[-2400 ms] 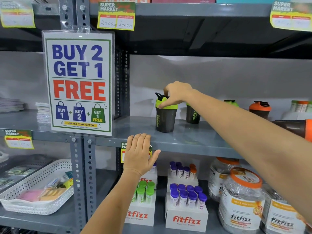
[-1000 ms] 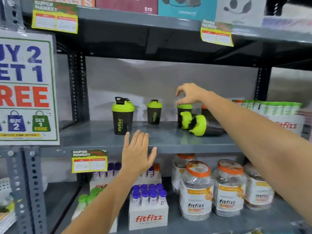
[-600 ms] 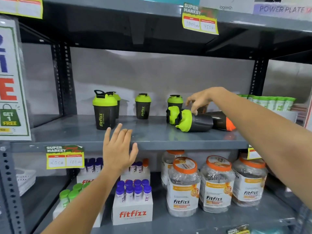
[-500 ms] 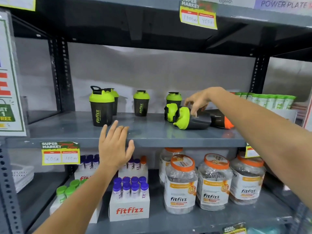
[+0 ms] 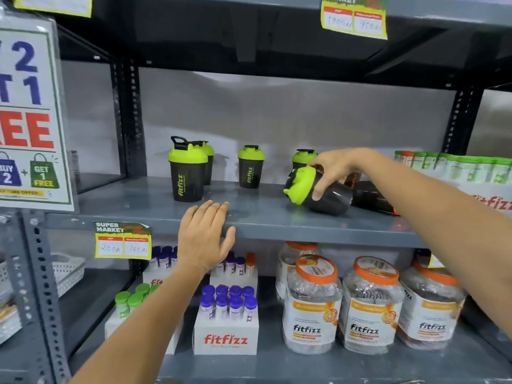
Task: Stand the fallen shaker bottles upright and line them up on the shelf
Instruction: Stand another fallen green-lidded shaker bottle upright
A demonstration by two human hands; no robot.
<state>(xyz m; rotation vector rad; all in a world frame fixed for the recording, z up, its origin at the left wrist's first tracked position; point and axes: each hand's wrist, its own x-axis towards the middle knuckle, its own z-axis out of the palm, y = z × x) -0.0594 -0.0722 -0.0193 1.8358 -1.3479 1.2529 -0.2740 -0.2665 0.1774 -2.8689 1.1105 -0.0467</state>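
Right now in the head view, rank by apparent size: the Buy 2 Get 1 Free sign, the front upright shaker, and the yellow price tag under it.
1. Sign, largest, though it is nearest the camera and cut off.
2. Front upright shaker.
3. Yellow price tag: close to the shaker, so unsure.

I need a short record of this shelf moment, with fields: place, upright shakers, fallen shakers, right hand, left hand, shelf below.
place: grey metal shelf in a shop
upright shakers: four with green lids, the nearest on the left
fallen shakers: one with green lid, tilted; a dark one lying behind it
right hand: grips the green-lid fallen shaker near its lid
left hand: open, at the shelf's front edge
shelf below: jars with orange lids, boxes of tubes
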